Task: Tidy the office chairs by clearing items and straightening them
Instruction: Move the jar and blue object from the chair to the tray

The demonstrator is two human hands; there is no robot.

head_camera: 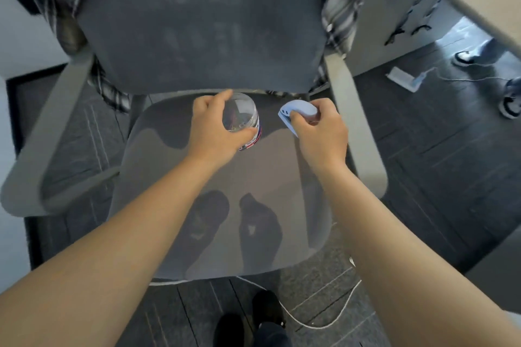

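Head view: both bare forearms extend forward and down over the chair [225, 205], converging at the rear of its grey mesh seat, just in front of the backrest [197, 22].

The left hand [217, 132] is curled around a clear jar [241, 118], thumb on the near side and fingers wrapped over the far rim. The jar is tilted, and coloured contents show faintly through its wall. Whether it is touching the seat cannot be determined.

The right hand [321, 132] is closed on a small white device [296, 114], pinched between thumb and fingers, just right of the jar and apart from it.

A plaid garment [338, 8] hangs over the backrest. A white cable [324, 321] lies on the floor.
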